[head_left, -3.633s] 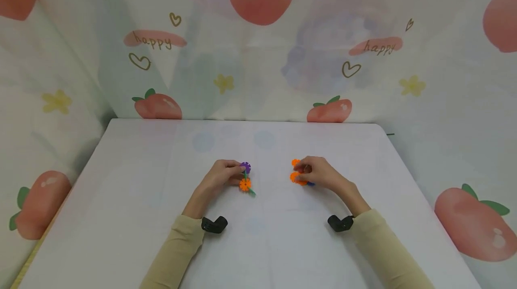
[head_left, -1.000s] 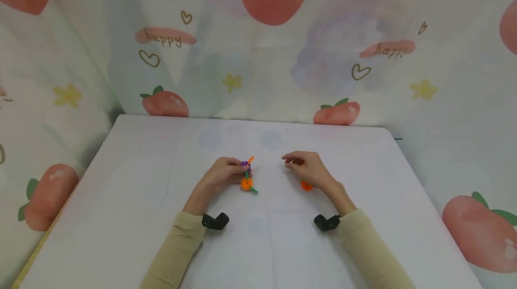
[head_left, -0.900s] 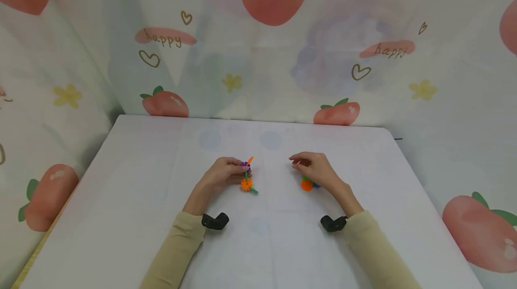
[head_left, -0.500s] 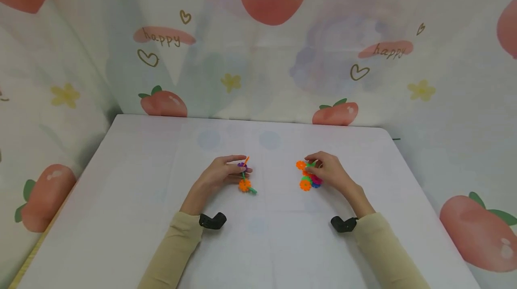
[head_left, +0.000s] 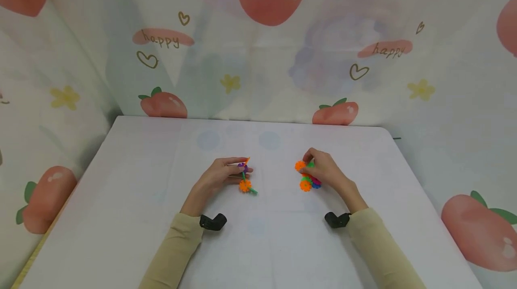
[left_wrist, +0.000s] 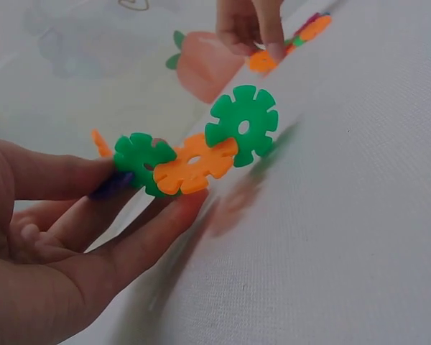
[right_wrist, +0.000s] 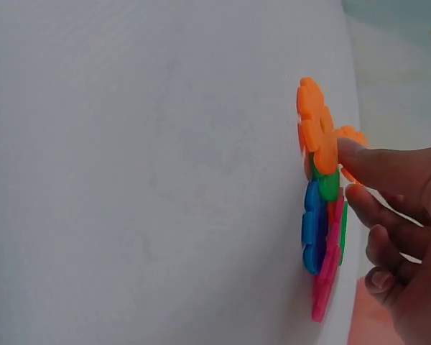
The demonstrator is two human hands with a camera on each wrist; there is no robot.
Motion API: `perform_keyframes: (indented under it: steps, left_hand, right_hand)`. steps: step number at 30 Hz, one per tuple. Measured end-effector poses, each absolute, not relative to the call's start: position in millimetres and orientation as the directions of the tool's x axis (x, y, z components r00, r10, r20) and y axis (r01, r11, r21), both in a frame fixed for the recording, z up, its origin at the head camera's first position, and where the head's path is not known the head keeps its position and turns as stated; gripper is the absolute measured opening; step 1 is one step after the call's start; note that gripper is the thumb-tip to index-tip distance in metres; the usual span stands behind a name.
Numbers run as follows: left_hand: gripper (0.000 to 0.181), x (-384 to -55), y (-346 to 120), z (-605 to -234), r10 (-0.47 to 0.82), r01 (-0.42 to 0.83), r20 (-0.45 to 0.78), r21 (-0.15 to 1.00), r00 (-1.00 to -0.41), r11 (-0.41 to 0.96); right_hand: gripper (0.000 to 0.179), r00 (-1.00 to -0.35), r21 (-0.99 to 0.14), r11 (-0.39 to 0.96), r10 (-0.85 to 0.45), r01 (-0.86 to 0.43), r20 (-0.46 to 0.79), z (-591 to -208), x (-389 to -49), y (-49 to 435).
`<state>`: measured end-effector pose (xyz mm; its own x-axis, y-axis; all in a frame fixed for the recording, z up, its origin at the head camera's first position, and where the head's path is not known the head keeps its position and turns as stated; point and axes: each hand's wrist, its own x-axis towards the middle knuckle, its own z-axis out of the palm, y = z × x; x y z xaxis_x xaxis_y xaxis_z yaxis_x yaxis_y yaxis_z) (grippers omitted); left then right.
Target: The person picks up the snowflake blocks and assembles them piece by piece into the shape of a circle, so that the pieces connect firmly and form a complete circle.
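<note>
Left of centre, your left hand (head_left: pixel 216 174) pinches the green, orange and purple notched-plastic-disc chain (left_wrist: pixel 214 156); slackening could drop it. Your right hand (head_left: pixel 325 168): grip unclear.

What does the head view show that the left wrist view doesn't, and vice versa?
Only the head view: "happy" lettering, sleeves and black wrist devices.
Only the left wrist view: broad faces of the two green discs in the left hand, edge-on from the head.
Both: left hand holding linked discs, right hand holding a disc cluster, white table.
</note>
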<state>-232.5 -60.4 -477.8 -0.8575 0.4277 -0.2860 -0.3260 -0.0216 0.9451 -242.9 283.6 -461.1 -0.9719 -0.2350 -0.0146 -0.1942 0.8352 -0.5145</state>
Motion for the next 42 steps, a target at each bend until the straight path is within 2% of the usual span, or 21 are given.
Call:
perform_keyframes:
  steps: [13,28,36,42]
  left_hand:
    - [0.045,-230.9,-56.8,-479.2,0.428,-0.317,-0.279,0.948,-0.86,-0.02]
    - [0.04,-231.3,-55.4,-480.1,0.393,-0.308,-0.284,0.951,-0.875,0.001]
    - [0.04,-229.9,-55.9,-478.8,0.391,-0.294,-0.27,0.956,-0.88,0.0]
    - [0.039,-228.9,-54.9,-478.6,0.399,-0.274,-0.261,0.961,-0.879,0.026]
  right_hand:
    - [0.02,-0.955,-0.633,0.728,-0.287,-0.264,0.069,-456.6,-240.5,261.9]
    - [0.024,-0.932,-0.794,0.553,-0.36,-0.252,0.046,-455.4,-244.3,211.3]
    - [0.025,-0.916,-0.813,0.508,-0.394,-0.284,0.073,-452.4,-251.2,189.9]
    - [0.025,-0.907,-0.796,0.523,-0.414,-0.306,0.077,-452.9,-256.3,183.6]
